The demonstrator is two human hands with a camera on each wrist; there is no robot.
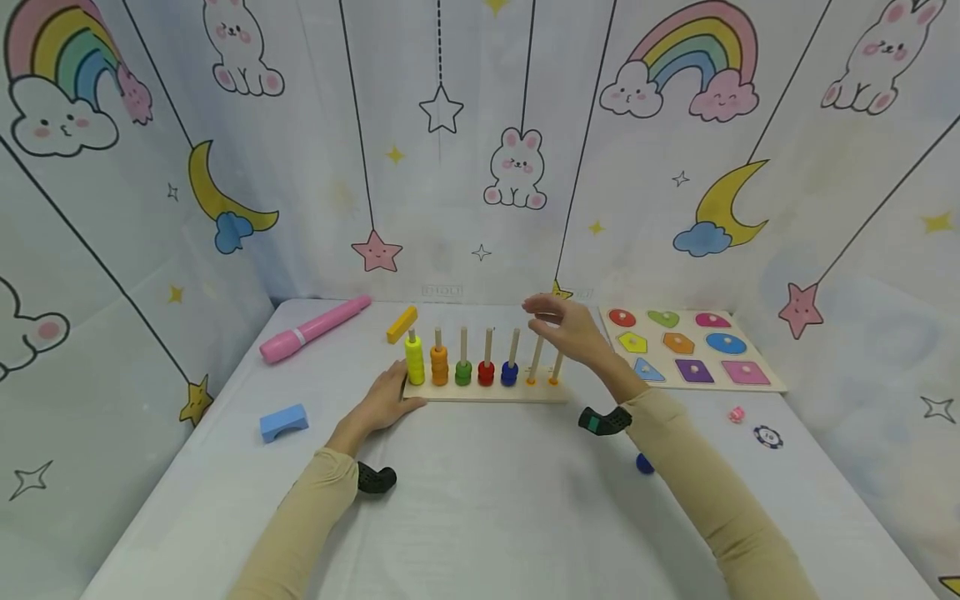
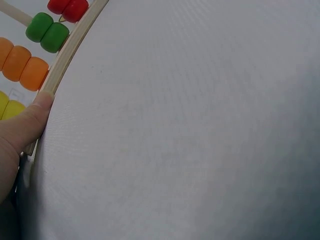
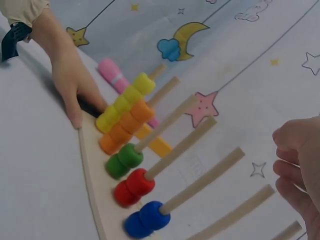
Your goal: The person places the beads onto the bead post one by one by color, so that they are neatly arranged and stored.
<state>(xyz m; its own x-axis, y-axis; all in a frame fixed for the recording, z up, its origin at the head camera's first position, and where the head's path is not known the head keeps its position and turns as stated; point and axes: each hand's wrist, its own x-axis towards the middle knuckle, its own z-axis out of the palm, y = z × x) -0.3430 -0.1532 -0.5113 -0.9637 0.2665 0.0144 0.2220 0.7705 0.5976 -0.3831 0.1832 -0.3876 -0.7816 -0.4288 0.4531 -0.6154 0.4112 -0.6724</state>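
Observation:
A wooden counting rack (image 1: 487, 393) with upright pegs stands at the table's middle. Its left pegs carry yellow beads (image 1: 415, 360), orange beads (image 1: 439, 367), green beads (image 1: 463, 373), red beads (image 1: 486, 374) and blue beads (image 1: 510, 374); the two rightmost pegs are bare. My left hand (image 1: 384, 398) grips the rack's left end, its thumb (image 2: 36, 114) against the front edge and the other fingers mostly behind. Above the bare right pegs hovers my right hand (image 1: 566, 329), fingers loosely bent and apart from the thumb. No object shows in it.
A blue bead (image 1: 644, 464) lies by the right forearm. Farther right are a shape board (image 1: 652, 342), a small pink piece (image 1: 737, 414) and a poker chip (image 1: 768, 437). Leftward lie a pink tube (image 1: 318, 327), a yellow block (image 1: 402, 324) and a blue arched block (image 1: 283, 422).

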